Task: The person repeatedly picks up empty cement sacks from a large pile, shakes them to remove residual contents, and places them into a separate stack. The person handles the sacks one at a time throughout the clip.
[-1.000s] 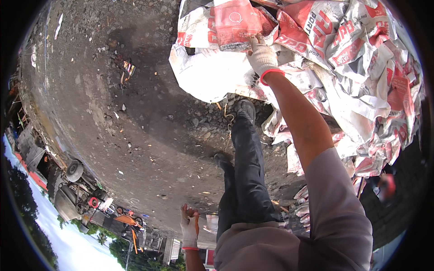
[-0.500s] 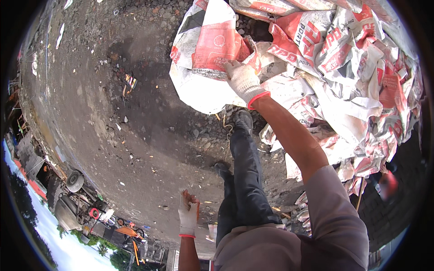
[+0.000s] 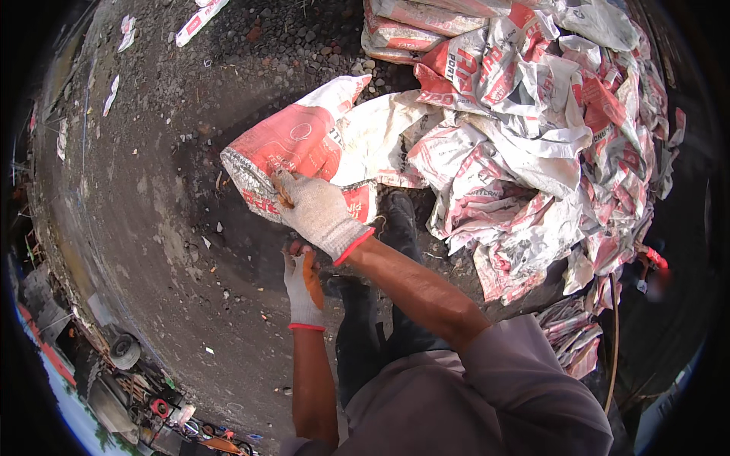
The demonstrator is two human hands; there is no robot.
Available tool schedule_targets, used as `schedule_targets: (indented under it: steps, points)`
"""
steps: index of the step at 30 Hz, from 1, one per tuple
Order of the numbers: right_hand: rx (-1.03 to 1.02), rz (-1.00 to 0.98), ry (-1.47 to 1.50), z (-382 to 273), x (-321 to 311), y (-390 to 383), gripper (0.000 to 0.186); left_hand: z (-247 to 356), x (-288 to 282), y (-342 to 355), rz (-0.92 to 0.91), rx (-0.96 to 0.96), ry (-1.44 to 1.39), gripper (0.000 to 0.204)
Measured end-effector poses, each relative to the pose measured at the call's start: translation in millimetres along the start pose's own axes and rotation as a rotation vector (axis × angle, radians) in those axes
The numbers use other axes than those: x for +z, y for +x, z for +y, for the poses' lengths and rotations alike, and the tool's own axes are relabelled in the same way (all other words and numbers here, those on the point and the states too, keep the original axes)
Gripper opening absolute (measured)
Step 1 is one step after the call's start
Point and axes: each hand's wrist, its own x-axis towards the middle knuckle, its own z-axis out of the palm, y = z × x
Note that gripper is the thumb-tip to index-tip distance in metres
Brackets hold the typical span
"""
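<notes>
From my head camera, my gloved right hand (image 3: 318, 211) clamps the crumpled red-and-white woven sack (image 3: 304, 156), seemingly empty, on gravelly ground (image 3: 152, 190) beside the sack heap (image 3: 547, 129), while my left hand (image 3: 304, 285) hangs loosely open below.

Dark gravel ground (image 3: 152, 190): heap of crumpled red-white sacks (image 3: 547, 137) on it, paper scraps (image 3: 114, 91) scattered far left.

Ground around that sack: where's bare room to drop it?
Bare gravel ground lies left of the sack held by the right hand, out to the paper scraps. The pile of empty sacks crowds the right side.
</notes>
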Motion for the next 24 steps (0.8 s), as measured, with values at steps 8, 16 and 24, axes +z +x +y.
schedule_targets:
  steps: [8, 16, 24]
  points:
    - [0.073, -0.02, 0.019, -146.1, 39.6, -89.1, 0.033, 9.4, -125.4, -57.2, -0.007, 0.085, -0.139, 0.061]
    - [0.064, 0.063, 0.225, -181.0, 32.1, -83.5, 0.045, 55.9, -158.3, -69.0, -0.005, 0.406, -0.024, 0.041]
    - [0.042, 0.203, 0.53, -118.0, -73.5, -39.2, 0.039, 145.5, -77.5, -60.0, -0.05, 0.475, 0.325, 0.047]
